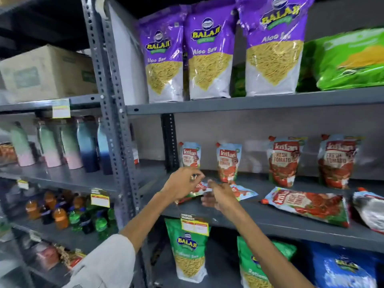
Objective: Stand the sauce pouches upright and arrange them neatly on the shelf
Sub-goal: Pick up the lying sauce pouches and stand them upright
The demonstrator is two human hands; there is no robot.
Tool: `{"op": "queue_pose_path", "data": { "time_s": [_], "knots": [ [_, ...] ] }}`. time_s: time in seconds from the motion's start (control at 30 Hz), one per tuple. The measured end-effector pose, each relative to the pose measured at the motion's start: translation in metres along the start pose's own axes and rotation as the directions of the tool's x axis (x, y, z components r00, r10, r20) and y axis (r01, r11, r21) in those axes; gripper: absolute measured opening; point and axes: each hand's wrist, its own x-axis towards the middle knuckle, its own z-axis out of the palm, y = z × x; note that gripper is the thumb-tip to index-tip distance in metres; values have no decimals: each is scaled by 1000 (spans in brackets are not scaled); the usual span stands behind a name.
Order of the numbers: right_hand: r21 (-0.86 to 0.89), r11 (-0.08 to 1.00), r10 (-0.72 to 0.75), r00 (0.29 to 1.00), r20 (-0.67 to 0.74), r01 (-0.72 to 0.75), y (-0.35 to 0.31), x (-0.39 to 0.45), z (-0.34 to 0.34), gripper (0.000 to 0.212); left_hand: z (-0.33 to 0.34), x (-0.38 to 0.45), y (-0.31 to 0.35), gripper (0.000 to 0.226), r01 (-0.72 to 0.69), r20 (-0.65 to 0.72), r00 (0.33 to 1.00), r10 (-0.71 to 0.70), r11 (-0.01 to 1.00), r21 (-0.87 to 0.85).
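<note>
Four pouches (283,161) upright behind; fallen pouches (307,206) before, on shelf (270,222).

Grey slotted-steel shelving uprights (116,113), grey shelf boards (249,101), pale back panel (228,125) behind middle tier, cardboard box (49,71) stored upper left, dim lighting overhead

Printed "BALAJI" and "Aloo Sev" on the purple snack bags (208,57) of the top shelf; "FRESH TOMATO" on the red sauce pouches (283,161), brand word too blurred to read; "BALAJI" on the green bag (188,248) below; yellow price tags (194,225) illegible.
</note>
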Motion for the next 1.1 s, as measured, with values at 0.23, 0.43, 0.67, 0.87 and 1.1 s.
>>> {"op": "queue_pose_path", "data": {
  "time_s": [0.23,0.43,0.67,0.87,1.1],
  "knots": [
    [293,921,286,956,-62,-257,36,46,73,47,9,16,-92,26,291,291,926,-239,945,-148],
    [321,893,370,920,-131,-314,25,57,91,33,19,32,-115,34,558,576,751,-324,778,-289],
    [181,981,-11,945,-326,74,30,64,96,24,38,19,-127,60,251,208,968,-141,559,-790],
    [-285,860,-466,879,-102,423,3,83,98,59,28,25,-137,75,7,-108,978,-178,548,-837],
    [-441,780,-437,891,122,443,56,109,104,61,58,4,-180,77,107,-44,978,-202,675,-730]
  ]
}}
